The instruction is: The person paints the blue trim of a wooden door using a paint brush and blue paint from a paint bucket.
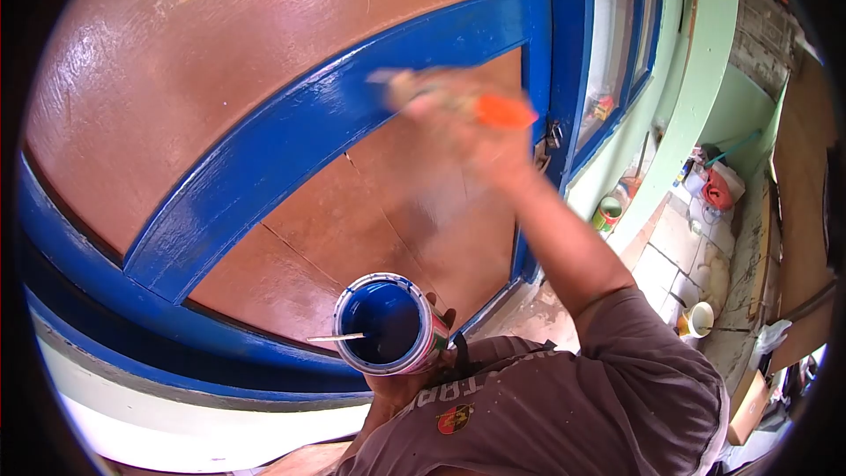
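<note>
Nearest, the left hand (401,388) cradles a paint can (432,339) from below, fingers curled round its side; its mouth faces up, blue inside, with a thin stick (335,337) jutting over the rim. Beyond it, the right hand (480,141) appears wrapped round an orange-handled brush (505,112), though blur hides how tightly. The brush's tip is at the blue rail (326,79) of the door; whether it touches, I cannot tell. The step looks like coating that rail, and the stroke calls for a steady edge against the brown panels (176,62). A metal latch (553,134) sits beside the working forearm, a likely snag. Farther off, a green tin (607,213) and a pale bucket (698,321) stand along the floor.
</note>
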A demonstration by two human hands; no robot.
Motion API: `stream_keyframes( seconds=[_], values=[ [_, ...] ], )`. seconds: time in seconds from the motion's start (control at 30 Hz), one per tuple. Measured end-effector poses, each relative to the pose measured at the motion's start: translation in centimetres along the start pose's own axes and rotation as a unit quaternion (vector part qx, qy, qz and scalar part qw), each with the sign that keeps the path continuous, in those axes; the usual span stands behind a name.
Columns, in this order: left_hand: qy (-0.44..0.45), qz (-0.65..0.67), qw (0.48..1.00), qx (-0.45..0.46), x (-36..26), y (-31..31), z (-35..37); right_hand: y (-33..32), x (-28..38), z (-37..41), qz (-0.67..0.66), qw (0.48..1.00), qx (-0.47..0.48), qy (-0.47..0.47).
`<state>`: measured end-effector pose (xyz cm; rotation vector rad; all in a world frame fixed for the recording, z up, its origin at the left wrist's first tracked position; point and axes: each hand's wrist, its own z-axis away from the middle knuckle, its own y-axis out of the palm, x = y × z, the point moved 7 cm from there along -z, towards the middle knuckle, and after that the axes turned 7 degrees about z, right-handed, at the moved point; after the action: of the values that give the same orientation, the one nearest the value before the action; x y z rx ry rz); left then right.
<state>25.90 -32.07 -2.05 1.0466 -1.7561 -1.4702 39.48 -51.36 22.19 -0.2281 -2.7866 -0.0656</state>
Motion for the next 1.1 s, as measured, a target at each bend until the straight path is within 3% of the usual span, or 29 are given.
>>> stream_keyframes(
  seconds=[0.13,0.2,0.23,0.33,0.47,0.6,0.7,0.87,1.1],
  values=[
    [-0.011,0.027,1.000,-0.004,0.6,0.5,-1.4,-9.6,-5.5,-0.7,0.079,0.973,-0.156,0.149],
    [-0.008,0.031,0.999,-0.006,0.6,0.3,-1.8,-12.0,-6.0,-0.6,0.125,0.969,-0.205,0.066],
    [-0.004,0.027,1.000,-0.009,0.6,0.2,-1.8,-12.8,-5.8,-0.9,0.216,0.953,-0.210,-0.038],
    [0.026,0.020,0.997,-0.075,0.5,-0.2,-0.9,-13.7,-9.3,0.0,0.198,0.953,-0.219,0.070],
    [0.034,0.012,0.997,-0.063,-0.5,-0.1,0.1,-7.9,-5.6,0.8,0.253,0.955,-0.155,0.021],
    [0.040,0.003,0.998,-0.051,-0.9,-0.3,0.7,0.4,1.1,2.5,0.141,0.986,-0.027,-0.090],
    [0.041,-0.023,0.998,-0.051,-1.5,-0.4,0.9,3.5,4.0,4.0,0.198,0.971,0.025,-0.133],
    [0.004,-0.018,0.999,-0.037,-1.1,0.3,0.6,3.7,6.2,4.1,0.126,0.985,0.053,-0.105],
    [-0.014,0.006,0.998,-0.062,-0.3,0.4,-0.1,3.5,7.1,4.3,0.124,0.981,0.074,-0.132]
  ],
)
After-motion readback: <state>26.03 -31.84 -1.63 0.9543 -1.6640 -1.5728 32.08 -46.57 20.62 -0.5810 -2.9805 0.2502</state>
